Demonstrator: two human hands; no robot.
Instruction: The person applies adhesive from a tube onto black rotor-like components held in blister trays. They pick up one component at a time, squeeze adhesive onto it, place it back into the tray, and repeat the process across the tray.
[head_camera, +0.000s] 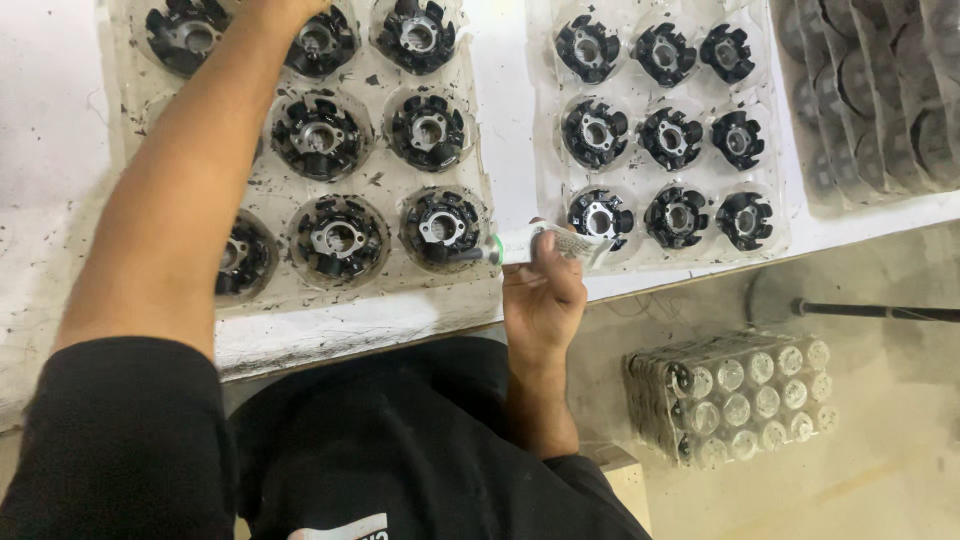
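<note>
**Tube nozzle at the front-row part**

The right hand (543, 292) is closed around a small white tube (540, 244), its dark nozzle pointing left and touching the rim of the black slotted round part (442, 226) in the front right pocket of the left clear tray (390, 180). A light, even squeeze with the tip held on the part looks wise. The left hand (290, 12) reaches to the tray's far row, mostly out of frame; its grip cannot be told. The part lies just left of the right hand
</note>
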